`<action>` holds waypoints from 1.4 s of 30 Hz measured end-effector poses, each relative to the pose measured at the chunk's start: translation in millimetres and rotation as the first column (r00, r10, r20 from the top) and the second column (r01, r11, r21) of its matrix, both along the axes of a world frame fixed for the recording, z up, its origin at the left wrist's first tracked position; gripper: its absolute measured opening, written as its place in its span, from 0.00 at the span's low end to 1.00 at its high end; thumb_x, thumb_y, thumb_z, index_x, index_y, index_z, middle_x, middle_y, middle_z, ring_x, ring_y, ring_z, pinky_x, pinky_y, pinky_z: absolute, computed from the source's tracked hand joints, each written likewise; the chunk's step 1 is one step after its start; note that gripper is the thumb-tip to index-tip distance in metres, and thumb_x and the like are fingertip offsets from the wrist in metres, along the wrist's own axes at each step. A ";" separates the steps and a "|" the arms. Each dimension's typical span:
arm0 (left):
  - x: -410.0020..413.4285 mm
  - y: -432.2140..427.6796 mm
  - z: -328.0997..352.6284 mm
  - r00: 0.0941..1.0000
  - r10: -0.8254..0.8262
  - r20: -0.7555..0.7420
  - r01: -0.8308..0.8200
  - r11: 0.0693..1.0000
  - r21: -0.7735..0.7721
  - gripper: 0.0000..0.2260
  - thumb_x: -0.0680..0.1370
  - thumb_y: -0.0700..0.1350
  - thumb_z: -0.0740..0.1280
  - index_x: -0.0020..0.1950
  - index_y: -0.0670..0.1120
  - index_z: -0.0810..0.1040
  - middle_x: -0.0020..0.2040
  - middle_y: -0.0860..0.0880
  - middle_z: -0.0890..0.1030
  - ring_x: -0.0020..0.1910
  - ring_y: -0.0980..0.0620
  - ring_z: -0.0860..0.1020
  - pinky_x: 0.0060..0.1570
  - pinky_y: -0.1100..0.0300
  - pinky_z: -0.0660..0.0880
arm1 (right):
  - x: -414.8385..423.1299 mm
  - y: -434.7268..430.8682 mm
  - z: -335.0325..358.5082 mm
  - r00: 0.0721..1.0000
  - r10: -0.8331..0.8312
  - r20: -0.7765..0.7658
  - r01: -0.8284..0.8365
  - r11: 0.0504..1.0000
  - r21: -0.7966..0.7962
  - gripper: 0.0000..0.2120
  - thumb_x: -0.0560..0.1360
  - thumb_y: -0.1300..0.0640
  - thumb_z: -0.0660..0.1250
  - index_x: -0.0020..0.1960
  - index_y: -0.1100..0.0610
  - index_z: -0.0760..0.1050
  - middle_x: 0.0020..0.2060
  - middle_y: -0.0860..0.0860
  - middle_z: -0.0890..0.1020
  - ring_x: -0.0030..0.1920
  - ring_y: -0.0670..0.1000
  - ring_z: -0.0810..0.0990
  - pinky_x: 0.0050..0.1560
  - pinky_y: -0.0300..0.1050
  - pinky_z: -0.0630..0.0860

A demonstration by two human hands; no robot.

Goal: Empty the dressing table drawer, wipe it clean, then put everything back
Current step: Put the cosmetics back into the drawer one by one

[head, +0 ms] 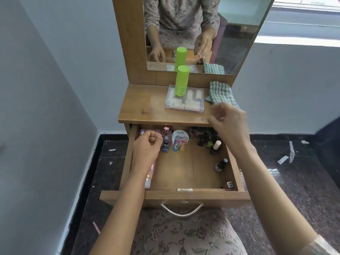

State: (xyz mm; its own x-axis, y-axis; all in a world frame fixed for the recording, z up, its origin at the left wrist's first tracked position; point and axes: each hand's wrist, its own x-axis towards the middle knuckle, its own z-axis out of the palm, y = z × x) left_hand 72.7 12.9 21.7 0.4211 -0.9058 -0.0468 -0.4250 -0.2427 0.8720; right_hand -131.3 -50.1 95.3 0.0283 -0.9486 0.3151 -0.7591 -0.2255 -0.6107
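Stage: emptying, partly done. Drawer (184, 196) open, bottles (219, 165) remain inside; green bottle (181, 81), box (184, 105), cloth (220, 92) on top (143, 105). Wipe + refill pending. L hand (147, 148) in drawer, fingers curled — grip indeterminate. R hand (230, 126) over rear right — loosely curled, appears empty.

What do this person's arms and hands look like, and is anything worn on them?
Both forearms are bare. No ring or watch shows on the left hand or the right hand, though the right is blurred. Near the right elbow sits a pale shiny band, perhaps a bangle or cuff. The mirror shows floral-print sleeves.
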 end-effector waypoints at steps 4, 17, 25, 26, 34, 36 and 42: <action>1.4 -0.5 -0.7 0.999 0.018 -0.049 -0.019 0.999 -0.027 0.04 0.78 0.44 0.66 0.49 0.47 0.80 0.42 0.52 0.82 0.44 0.54 0.81 0.43 0.64 0.77 | 40.6 -49.4 14.6 0.986 0.050 0.157 -0.059 0.997 0.055 0.24 0.69 0.55 0.73 0.63 0.58 0.73 0.54 0.51 0.79 0.50 0.47 0.76 0.47 0.33 0.69; 5.8 -2.5 -3.0 0.984 0.081 -0.160 -0.094 0.992 -0.079 0.03 0.77 0.47 0.66 0.47 0.49 0.80 0.41 0.54 0.82 0.42 0.55 0.82 0.44 0.58 0.80 | 87.5 -96.9 -3.4 0.805 0.192 0.561 -0.297 0.950 0.100 0.23 0.70 0.58 0.74 0.60 0.62 0.71 0.50 0.52 0.80 0.50 0.51 0.79 0.51 0.42 0.77; 0.2 -3.2 17.3 0.675 -0.057 -0.735 -0.055 0.990 -0.127 0.10 0.80 0.46 0.63 0.53 0.40 0.79 0.40 0.47 0.83 0.39 0.54 0.80 0.43 0.63 0.80 | 76.8 -4.3 0.9 0.134 0.089 0.987 -0.819 0.571 0.060 0.17 0.75 0.59 0.61 0.62 0.63 0.70 0.52 0.57 0.80 0.54 0.55 0.81 0.56 0.51 0.78; -0.4 -1.9 20.9 0.626 -0.095 -0.774 -0.029 0.989 -0.144 0.10 0.81 0.47 0.62 0.52 0.42 0.79 0.38 0.48 0.83 0.38 0.55 0.81 0.41 0.64 0.81 | 75.9 4.3 -0.3 0.106 0.054 0.993 -0.827 0.560 0.058 0.18 0.75 0.58 0.61 0.63 0.64 0.70 0.51 0.57 0.81 0.53 0.54 0.81 0.54 0.50 0.79; 1.4 7.1 28.8 0.400 -0.326 -0.857 0.228 0.941 -0.251 0.22 0.70 0.62 0.65 0.50 0.44 0.79 0.39 0.48 0.84 0.35 0.55 0.82 0.37 0.61 0.80 | 62.2 34.9 -12.2 0.003 -0.033 0.999 -0.800 0.600 0.022 0.20 0.77 0.57 0.56 0.66 0.65 0.68 0.54 0.58 0.82 0.51 0.55 0.83 0.48 0.49 0.81; 2.6 8.2 24.5 0.372 -0.397 -0.839 0.327 0.902 -0.282 0.23 0.64 0.62 0.73 0.51 0.47 0.83 0.44 0.46 0.84 0.39 0.54 0.83 0.38 0.61 0.80 | 58.7 36.3 -13.7 -0.042 -0.059 0.997 -0.798 0.603 0.002 0.21 0.78 0.57 0.56 0.68 0.64 0.67 0.58 0.58 0.80 0.55 0.54 0.81 0.53 0.50 0.80; 1.5 8.6 25.4 0.366 -0.414 -0.834 0.393 0.881 -0.264 0.37 0.55 0.60 0.80 0.58 0.44 0.76 0.44 0.49 0.84 0.36 0.56 0.83 0.36 0.65 0.80 | 61.0 38.3 -17.4 -0.111 -0.154 0.982 -0.812 0.583 0.000 0.23 0.78 0.59 0.54 0.72 0.64 0.63 0.59 0.59 0.78 0.55 0.56 0.80 0.54 0.51 0.79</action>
